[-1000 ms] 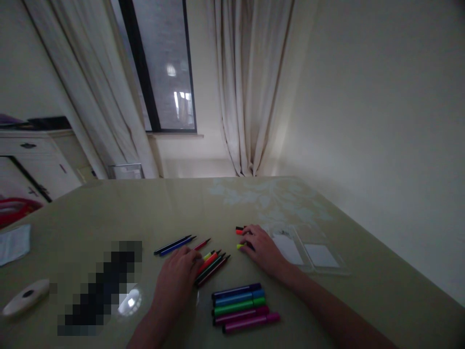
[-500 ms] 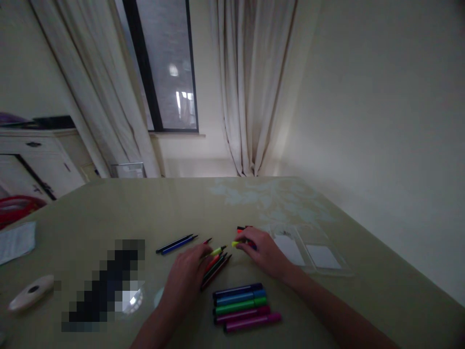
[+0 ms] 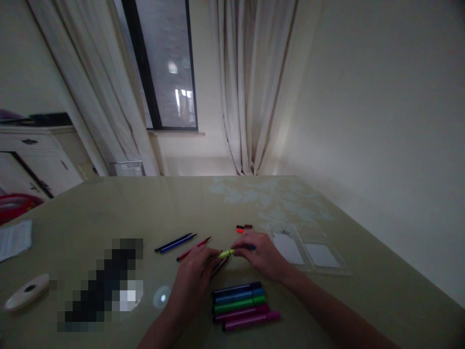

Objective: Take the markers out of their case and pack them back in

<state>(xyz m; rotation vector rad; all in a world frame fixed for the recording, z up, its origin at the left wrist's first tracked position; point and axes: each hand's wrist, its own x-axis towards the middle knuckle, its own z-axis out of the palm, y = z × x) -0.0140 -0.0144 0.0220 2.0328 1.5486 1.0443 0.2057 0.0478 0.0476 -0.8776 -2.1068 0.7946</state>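
Between my two hands is a yellow-green marker (image 3: 225, 254). My left hand (image 3: 194, 271) pinches its barrel. The fingertips of my right hand (image 3: 262, 252) are closed on the marker's yellow cap (image 3: 234, 251), which meets the tip end. A dark marker (image 3: 220, 266) shows below my left fingers, partly hidden. Left of that hand lie an uncapped red marker (image 3: 193, 249), a black one (image 3: 173, 242) and a blue one (image 3: 178, 244). Beyond my right hand rest small loose caps, one dark brown (image 3: 248, 226) and one orange-red (image 3: 240, 230). A blue piece shows under the right fingers.
Several capped markers lie in a row nearest me, including a green one (image 3: 240, 305) and a magenta one (image 3: 251, 321). A clear plastic case (image 3: 308, 268) with white inserts lies at right. A white oval object (image 3: 27, 292) and papers (image 3: 15, 240) lie at left.
My hands have come together, and the yellow cap now meets the yellow-green marker's tip. My left hand has shifted right, showing more of the red marker. The loose caps are more visible.
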